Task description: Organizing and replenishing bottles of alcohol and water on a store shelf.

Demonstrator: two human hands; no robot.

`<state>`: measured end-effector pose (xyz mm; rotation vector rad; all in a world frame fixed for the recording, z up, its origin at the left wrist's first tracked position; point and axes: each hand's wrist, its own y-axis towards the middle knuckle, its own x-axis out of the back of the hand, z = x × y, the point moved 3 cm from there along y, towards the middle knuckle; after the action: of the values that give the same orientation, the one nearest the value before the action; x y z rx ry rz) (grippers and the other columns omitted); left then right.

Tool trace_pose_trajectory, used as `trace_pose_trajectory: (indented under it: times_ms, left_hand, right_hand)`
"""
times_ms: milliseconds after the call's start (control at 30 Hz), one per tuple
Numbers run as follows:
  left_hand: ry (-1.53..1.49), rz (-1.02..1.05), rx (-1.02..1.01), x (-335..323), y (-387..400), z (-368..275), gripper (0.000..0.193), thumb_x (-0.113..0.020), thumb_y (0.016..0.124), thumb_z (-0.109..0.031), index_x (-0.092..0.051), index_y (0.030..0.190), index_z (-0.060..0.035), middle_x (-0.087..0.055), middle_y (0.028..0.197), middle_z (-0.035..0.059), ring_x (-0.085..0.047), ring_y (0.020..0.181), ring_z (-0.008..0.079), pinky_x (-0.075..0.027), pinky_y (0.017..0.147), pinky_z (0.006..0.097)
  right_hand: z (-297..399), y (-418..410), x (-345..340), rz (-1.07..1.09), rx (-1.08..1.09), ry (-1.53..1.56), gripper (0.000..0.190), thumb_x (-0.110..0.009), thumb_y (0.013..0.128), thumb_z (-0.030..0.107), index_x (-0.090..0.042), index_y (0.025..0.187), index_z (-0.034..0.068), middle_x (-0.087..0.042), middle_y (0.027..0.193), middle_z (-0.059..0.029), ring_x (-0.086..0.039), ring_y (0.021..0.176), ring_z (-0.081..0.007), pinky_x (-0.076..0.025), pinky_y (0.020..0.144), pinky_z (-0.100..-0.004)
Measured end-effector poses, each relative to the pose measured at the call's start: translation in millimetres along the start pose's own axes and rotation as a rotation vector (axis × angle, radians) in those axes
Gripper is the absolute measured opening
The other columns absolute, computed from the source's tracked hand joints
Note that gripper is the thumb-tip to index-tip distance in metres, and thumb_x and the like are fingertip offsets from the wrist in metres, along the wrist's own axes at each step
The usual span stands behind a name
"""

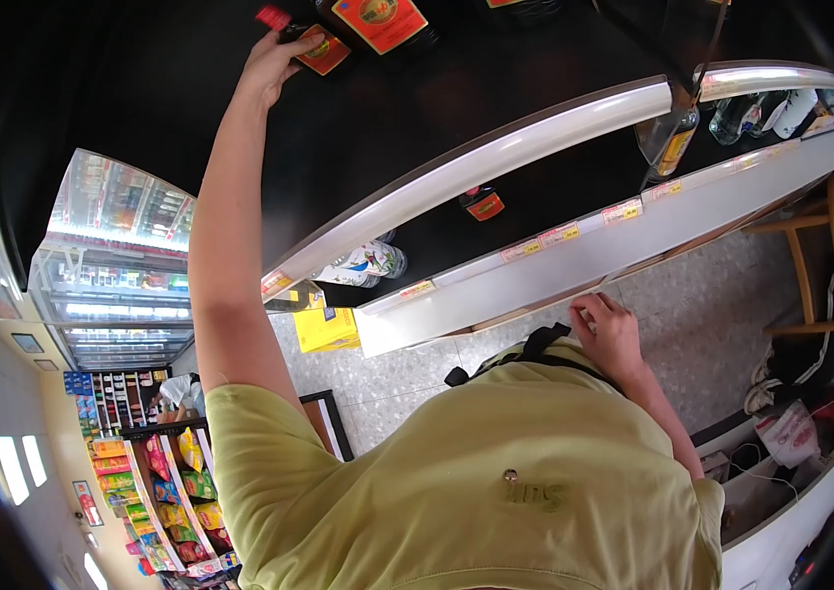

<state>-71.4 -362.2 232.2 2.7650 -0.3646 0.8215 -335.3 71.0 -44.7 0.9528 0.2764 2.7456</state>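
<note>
My left hand (273, 70) is stretched far up to a black shelf (417, 110). Its fingers and thumb wrap a small dark bottle (322, 51) with a red cap and an orange-red label; the bottle looks tilted in this view. Right beside it stands a larger dark bottle (381, 22) with a similar label, cut off by the top of the picture. My right hand (609, 332) hangs by my waist, loosely curled, with nothing visible in it. Black straps (546, 339) show at my waist near that hand.
A white shelf edge (491, 169) runs below the bottles. On the lower shelf are a small bottle (487, 203), patterned bottles (369, 263) and price tags (561, 234). A wooden chair (804, 280) stands at right, a yellow box (325, 328) on the floor, snack racks (173, 509) at left.
</note>
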Motion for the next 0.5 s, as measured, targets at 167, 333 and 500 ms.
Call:
trace_pose_trajectory:
  times_ms: [167, 333, 500]
  left_hand:
    - [0.024, 0.037, 0.015, 7.0, -0.2, 0.5, 0.061, -0.081, 0.082, -0.024, -0.053, 0.131, -0.0011, -0.064, 0.124, 0.0128, -0.057, 0.123, 0.0235, -0.037, 0.109, 0.0443]
    - [0.065, -0.196, -0.048, 7.0, -13.2, 2.4, 0.063, -0.078, 0.085, -0.021, -0.049, 0.135, 0.0038, -0.063, 0.124, 0.0205, -0.058, 0.123, 0.0298, -0.041, 0.109, 0.0456]
    - [-0.238, -0.259, -0.246, 46.3, -81.2, -31.6, 0.058, -0.069, 0.091, -0.016, -0.045, 0.139, 0.0053, -0.056, 0.134, 0.0218, -0.057, 0.125, 0.0308, -0.042, 0.109, 0.0459]
  right_hand:
    - [3.9, 0.6, -3.4, 0.032, 0.018, -0.017, 0.009, -0.069, 0.085, 0.009, -0.061, 0.089, 0.01, -0.066, 0.079, -0.007, -0.068, 0.068, -0.0263, -0.054, 0.061, -0.0391]
    - [7.3, 0.8, -7.7, 0.116, 0.037, -0.02, 0.01, -0.068, 0.085, 0.009, -0.06, 0.09, 0.01, -0.066, 0.08, -0.0067, -0.068, 0.07, -0.0267, -0.054, 0.061, -0.0393]
    - [3.2, 1.3, -11.0, 0.107, 0.056, -0.012, 0.01, -0.068, 0.084, 0.009, -0.06, 0.09, 0.009, -0.065, 0.079, -0.0076, -0.068, 0.07, -0.0285, -0.054, 0.061, -0.0398]
